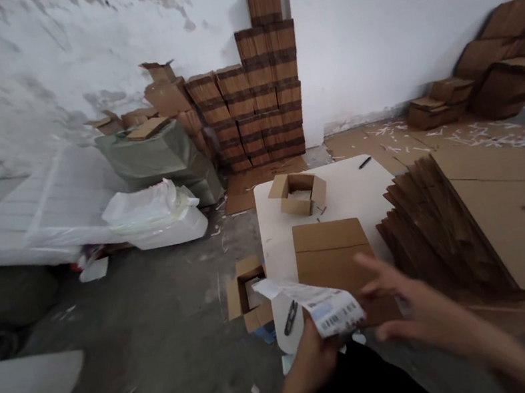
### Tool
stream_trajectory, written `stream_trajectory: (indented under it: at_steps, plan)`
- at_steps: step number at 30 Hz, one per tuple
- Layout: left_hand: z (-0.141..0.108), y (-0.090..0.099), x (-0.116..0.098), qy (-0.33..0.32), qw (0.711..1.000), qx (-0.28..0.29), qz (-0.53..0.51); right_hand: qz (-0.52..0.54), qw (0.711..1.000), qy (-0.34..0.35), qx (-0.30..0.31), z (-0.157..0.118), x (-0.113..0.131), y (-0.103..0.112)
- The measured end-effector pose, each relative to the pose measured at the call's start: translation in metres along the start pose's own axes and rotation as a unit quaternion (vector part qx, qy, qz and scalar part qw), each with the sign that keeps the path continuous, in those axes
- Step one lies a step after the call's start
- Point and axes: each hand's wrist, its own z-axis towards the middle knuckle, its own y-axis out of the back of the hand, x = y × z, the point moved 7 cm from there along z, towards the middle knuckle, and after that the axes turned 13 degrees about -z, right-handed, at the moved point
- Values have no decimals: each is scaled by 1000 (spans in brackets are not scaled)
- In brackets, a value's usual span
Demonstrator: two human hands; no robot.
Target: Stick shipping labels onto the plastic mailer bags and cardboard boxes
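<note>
My left hand [314,350] is closed on a printed label sheet [330,306], which bends up and away to the left and shows a barcode. To its right, my right hand [402,297] is open with its fingers spread, over the near right part of a flat cardboard piece [330,242]; whether it touches the cardboard I cannot tell. The cardboard lies on a white table [277,234]. Beside the sheet, at the table's left edge, lies a dark, long object [291,317], too blurred to name.
A small open box [297,196] stands at the table's far side, near a black pen [365,163]. Another open box [248,297] is left of the table. Folded cardboard sheets [430,228] lean at the right. Bundled cardboard [266,101] is stacked against the wall.
</note>
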Motion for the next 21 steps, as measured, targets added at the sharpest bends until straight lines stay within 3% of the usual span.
stream_trajectory:
  at_steps: [2, 4, 6, 9, 11, 14, 16, 18, 21]
  plan:
    - [-5, 6, 4, 6, 1000, -13, 6, 34, 997, 26, 62, 10, 18, -35]
    - [-10, 19, 14, 32, 999, -30, -6, 37, 996, 37, 67, 17, 25, -57]
    - [-13, 30, 27, 75, 991, -53, -95, 18, 997, 48, 48, 20, 23, -73]
    - [-10, 34, 47, 164, 938, -82, -295, -30, 992, 121, 28, 16, 30, -96]
    - [-4, 43, 60, 196, 902, -147, -357, -62, 984, 168, 15, 13, 38, -103]
    - [1, 85, 76, 160, 876, -290, -349, -35, 985, 171, -11, 18, 39, -88]
    - [-2, 122, 84, 118, 864, -364, -328, 34, 989, 138, -38, 31, 22, -68]
    - [-10, 155, 91, 86, 852, -420, -300, 47, 994, 46, -88, 50, -14, -54]
    - [-16, 171, 104, 81, 859, -427, -269, -40, 985, -107, -129, 73, -75, -63]
